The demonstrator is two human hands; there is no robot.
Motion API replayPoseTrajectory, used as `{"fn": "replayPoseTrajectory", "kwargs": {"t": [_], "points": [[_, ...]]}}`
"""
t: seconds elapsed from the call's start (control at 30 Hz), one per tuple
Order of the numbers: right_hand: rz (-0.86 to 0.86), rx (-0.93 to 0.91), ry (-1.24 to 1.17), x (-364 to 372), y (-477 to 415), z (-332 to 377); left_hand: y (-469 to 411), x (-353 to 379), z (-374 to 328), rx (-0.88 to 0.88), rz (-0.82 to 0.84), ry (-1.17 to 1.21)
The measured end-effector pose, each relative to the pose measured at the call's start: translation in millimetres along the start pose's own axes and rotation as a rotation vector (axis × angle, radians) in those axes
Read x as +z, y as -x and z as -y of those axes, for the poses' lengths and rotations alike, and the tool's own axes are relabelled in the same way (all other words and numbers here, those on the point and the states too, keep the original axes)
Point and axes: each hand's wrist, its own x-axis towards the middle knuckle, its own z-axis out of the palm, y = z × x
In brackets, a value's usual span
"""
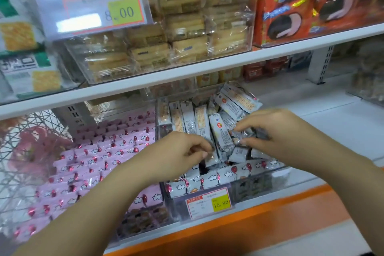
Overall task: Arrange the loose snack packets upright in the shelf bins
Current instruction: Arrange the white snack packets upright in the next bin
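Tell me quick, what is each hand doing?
Left hand: closed, pinching a grey snack packet.
Right hand: closed, pinching a second grey packet.

A white upper shelf (187,70) carries red cookie packs (301,6) at right, with an 8.00 tag (93,9) in front at left. Lower down, a 15.80 tag (209,203) sits above an orange shelf edge (249,224). A wire basket (25,141) stands far left.

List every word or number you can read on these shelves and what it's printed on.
"8.00": upper price tag, yellow patch, on the clear biscuit bin.
"15.80": lower price tag, yellow patch, on the lower bin holding silver packets.
Remaining tag print, the silver packets' text and the orange cookie packs' blue brand: too blurred to read.
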Motion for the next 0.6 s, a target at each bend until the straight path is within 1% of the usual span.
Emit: {"fn": "replayPoseTrajectory", "kwargs": {"t": [0.13, 0.27, 0.43, 0.6], "points": [[0.003, 0.012, 0.043, -2.0, 6.1, -14.0, -2.7, 6.1, -5.4, -0.002, -0.049, 0.057], [-0.015, 0.061, 0.026, -5.1, 12.6, -27.2, -10.5, 7.3, -20.9, 0.065, -0.1, 0.024], [-0.019, 0.103, -0.011, -13.9, 24.3, -39.6, -24.9, 10.6, -32.8, 0.137, -0.093, -0.078], [0.025, 0.122, 0.008, -16.1, 35.1, -48.0, -35.6, 14.6, -48.0, 0.174, -0.085, -0.076]]}}
